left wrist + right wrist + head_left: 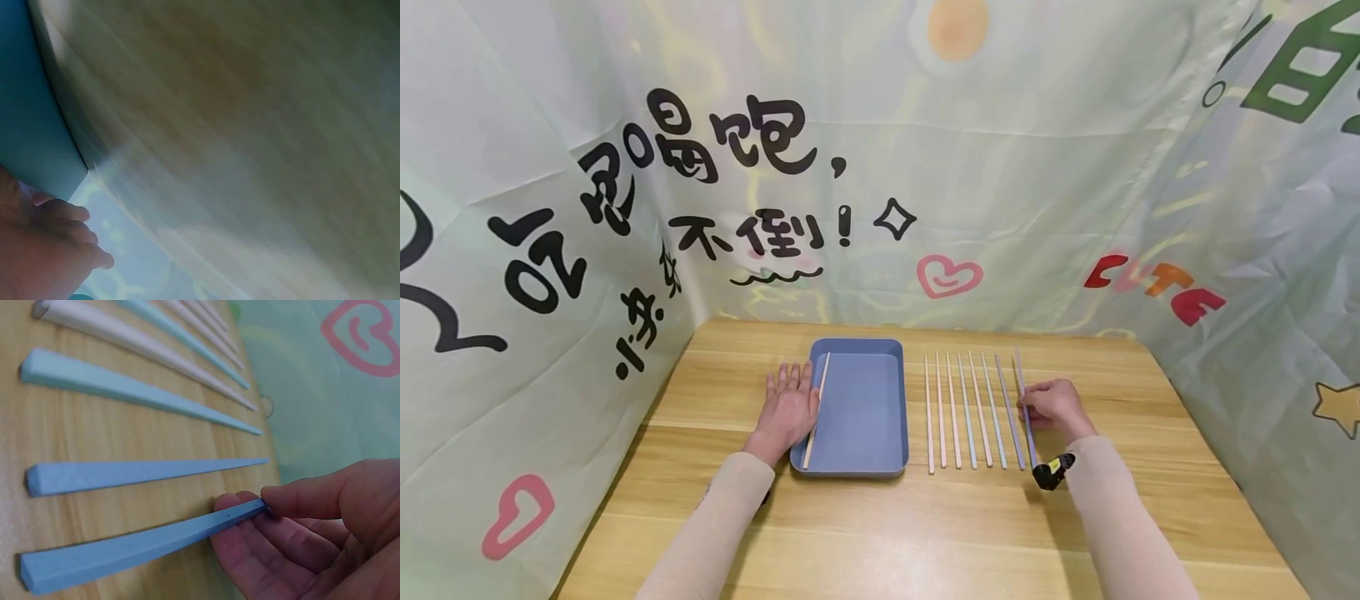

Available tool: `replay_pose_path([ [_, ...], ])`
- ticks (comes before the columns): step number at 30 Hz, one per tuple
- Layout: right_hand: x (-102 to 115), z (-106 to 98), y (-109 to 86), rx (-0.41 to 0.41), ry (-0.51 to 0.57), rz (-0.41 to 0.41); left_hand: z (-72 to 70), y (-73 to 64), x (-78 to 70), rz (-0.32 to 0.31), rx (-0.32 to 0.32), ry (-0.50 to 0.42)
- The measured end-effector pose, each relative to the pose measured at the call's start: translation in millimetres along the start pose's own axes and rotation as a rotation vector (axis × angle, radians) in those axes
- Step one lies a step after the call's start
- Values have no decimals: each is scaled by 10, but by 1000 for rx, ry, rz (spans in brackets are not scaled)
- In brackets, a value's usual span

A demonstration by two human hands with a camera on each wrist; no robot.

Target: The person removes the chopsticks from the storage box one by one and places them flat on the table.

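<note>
My right hand (1056, 406) pinches a blue-purple chopstick (1029, 435), the rightmost of a row. In the right wrist view, thumb and fingers hold it towards its thin end, its thick end pointing left. Beside it lies a similar blue-purple chopstick (137, 476), apart from the hand. My left hand (786, 410) is spread with straight fingers at the left rim of a blue tray (865, 417). One beige chopstick (816, 412) leans along the tray's left side, close to that hand. The left wrist view shows the same hand only partly, at lower left.
Left of the held chopstick, several pink and light-blue chopsticks (956, 417) lie roughly parallel on the wooden table (880, 542). Printed fabric (1037, 183) hangs behind the table and on both sides.
</note>
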State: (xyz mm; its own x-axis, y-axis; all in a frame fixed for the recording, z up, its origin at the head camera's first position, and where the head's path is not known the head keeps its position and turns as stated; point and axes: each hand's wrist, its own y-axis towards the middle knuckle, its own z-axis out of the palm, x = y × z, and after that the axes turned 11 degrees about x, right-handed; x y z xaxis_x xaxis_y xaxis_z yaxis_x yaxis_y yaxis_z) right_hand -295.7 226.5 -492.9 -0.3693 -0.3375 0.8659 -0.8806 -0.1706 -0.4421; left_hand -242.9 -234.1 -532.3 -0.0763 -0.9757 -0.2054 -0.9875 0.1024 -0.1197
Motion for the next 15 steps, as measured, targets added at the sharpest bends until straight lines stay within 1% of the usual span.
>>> replay_pose_path([
  [2, -16, -2, 8, -13, -31, 7, -1, 1, -2, -1, 2, 0],
  [9, -15, 16, 29, -38, -50, 7, -6, -6, -8, -1, 4, -8],
  [15, -32, 35, 40, -68, -98, 2, 0, -6, -6, 0, 4, -19],
])
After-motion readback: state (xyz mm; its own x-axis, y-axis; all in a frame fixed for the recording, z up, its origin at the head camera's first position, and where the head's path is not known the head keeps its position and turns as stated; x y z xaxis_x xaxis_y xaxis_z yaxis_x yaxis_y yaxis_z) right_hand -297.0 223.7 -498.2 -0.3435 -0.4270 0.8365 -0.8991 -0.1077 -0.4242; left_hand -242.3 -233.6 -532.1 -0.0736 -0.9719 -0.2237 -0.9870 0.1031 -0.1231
